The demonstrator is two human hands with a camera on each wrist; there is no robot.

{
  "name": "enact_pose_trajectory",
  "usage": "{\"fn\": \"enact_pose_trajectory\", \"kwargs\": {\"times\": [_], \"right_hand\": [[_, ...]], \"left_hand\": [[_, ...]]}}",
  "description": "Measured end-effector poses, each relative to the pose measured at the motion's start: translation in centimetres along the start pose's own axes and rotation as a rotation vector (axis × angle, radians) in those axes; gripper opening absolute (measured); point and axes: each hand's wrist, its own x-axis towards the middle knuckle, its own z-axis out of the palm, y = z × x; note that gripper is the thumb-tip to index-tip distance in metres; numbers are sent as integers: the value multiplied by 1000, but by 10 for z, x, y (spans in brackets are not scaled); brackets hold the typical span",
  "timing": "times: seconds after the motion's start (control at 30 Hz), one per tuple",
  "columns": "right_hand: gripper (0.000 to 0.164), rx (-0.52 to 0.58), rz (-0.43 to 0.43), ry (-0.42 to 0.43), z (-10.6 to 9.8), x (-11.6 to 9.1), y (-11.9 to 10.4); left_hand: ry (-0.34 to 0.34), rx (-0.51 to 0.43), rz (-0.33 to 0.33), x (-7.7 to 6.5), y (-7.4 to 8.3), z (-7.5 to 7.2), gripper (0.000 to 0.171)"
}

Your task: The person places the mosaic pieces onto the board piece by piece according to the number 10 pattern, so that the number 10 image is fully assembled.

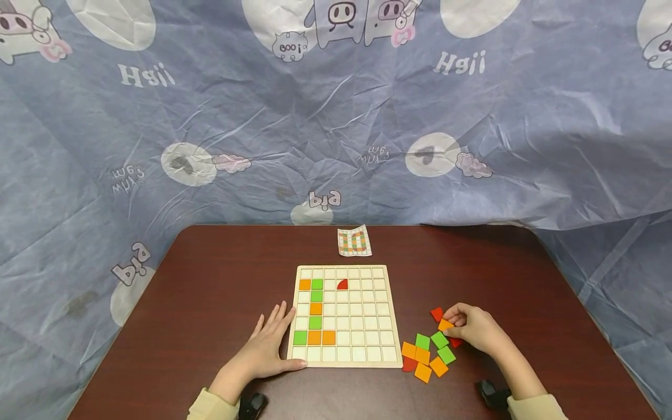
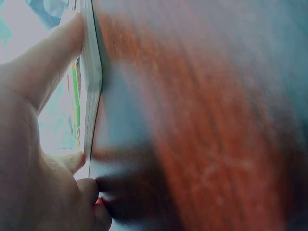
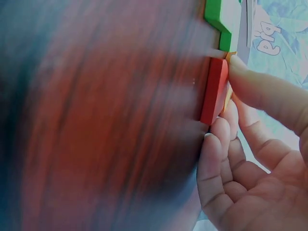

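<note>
With my right hand (image 1: 475,329) I'm pinching an orange square tile (image 1: 445,325) right of the wooden grid board (image 1: 343,365), my left hand (image 1: 266,351) lying spread at its edge, and I'm risking knocking a red tile (image 3: 211,94) because my fingers are crowding it.

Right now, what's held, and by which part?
The right hand pinches an orange square tile by its edges; the left hand only rests against the cream square gridded board.

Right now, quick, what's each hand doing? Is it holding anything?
Left hand: open, touching the square, pale wooden grid board.
Right hand: closed, pinching a flat orange square tile.
</note>
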Motion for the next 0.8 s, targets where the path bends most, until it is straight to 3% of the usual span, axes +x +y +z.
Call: {"fn": "enact_pose_trajectory", "kwargs": {"times": [0.2,0.43,0.8], "right_hand": [[29,21,0,-4,1,0,-1],[21,33,-51,-41,-2,1,-8],[17,118,-157,11,4,22,-48]], "left_hand": [[20,5,11,0,0,-1,113],[10,-13,14,-2,0,0,112],[16,-10,16,-3,0,1,112]]}}
